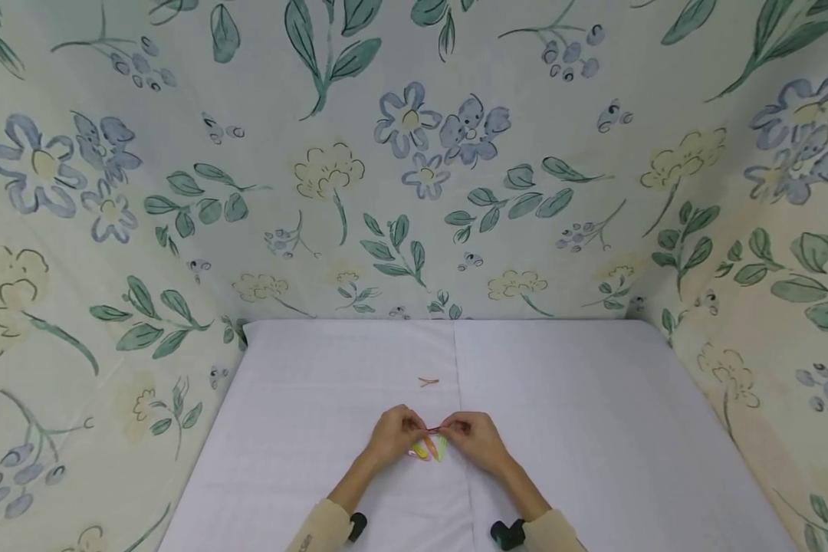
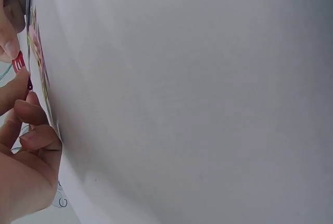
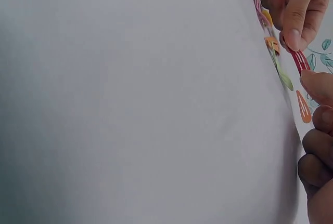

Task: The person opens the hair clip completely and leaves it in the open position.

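A red snap hair clip (image 1: 433,430) is pinched at its two ends between my left hand (image 1: 393,438) and my right hand (image 1: 481,443), just above the white cloth. White slots show along the red clip (image 3: 300,62) in the right wrist view. Below the hands lie more hair clips: a yellow clip (image 1: 420,451), an orange clip (image 1: 431,448) and a green clip (image 1: 442,448). Something pink shows by the yellow one. My fingers partly cover this group. In the left wrist view, fingertips of both hands meet the red clip (image 2: 19,64).
Beyond the hands, a small orange-brown piece (image 1: 428,381), seemingly an opened clip, lies on the white tablecloth (image 1: 559,399). A seam runs down the cloth. Flower-patterned fabric (image 1: 414,222) walls in the table at the back and both sides.
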Demonstrator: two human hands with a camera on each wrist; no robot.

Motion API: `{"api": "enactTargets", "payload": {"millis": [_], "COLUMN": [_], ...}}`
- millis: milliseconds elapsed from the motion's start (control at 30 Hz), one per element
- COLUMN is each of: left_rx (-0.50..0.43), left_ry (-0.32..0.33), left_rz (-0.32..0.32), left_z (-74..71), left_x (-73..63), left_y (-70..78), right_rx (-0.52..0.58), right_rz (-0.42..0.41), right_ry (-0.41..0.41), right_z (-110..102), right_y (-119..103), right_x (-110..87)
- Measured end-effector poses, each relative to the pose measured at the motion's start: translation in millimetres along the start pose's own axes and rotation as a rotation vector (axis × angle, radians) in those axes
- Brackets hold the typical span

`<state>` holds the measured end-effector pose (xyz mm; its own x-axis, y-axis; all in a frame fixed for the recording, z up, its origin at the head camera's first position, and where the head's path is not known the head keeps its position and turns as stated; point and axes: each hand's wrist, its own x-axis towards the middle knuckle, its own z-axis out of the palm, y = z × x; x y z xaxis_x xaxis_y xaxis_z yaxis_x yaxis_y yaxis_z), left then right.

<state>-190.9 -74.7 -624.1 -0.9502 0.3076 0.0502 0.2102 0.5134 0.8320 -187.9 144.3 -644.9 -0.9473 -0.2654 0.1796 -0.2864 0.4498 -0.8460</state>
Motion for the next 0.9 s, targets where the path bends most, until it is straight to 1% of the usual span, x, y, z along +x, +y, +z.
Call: {"api": "enactTargets", "payload": {"millis": [133,200,267,433,500,567,667,900], "left_rx": [0.015,0.004,-0.027,-0.104,-0.118,-0.137,-0.144,-0.12], "left_ry": [-0.001,0.0,-0.01,-0.017,-0.005,0.003,0.018,0.05], "left_rz": [0.022,0.037,0.038,-0.015,-0.026,-0.023,-0.016,-0.021], "left_z": [0.7,1.0,0.9,-0.9,-1.7,-1.4,0.2,-0.8], "left_x": [1.6,2.0,1.9,1.2,1.3,1.8,2.6,-0.2], "left_y": [0.4,-0.1,-1.1,-4.9,-6.5,-7.5,-7.7,-6.3], "right_rx": [0.032,0.04,0.047,0.078,0.088,0.086,0.081,0.102], "right_rz": [0.018,0.018,0.016,0.025,0.047,0.07,0.095,0.101], "right_ry": [0.006,0.016,0.024,0.012,0.007,0.014,0.025,0.032], "right_z": [0.8,1.3,1.7,1.7,1.9,1.6,0.6,2.2], "right_y": [-0.7,-0.4,0.0,-3.1,-5.3,-6.2,-7.3,-5.3], "right_x": [0.8,0.3,-0.4,1.3,3.8,5.6,7.3,10.2]}}
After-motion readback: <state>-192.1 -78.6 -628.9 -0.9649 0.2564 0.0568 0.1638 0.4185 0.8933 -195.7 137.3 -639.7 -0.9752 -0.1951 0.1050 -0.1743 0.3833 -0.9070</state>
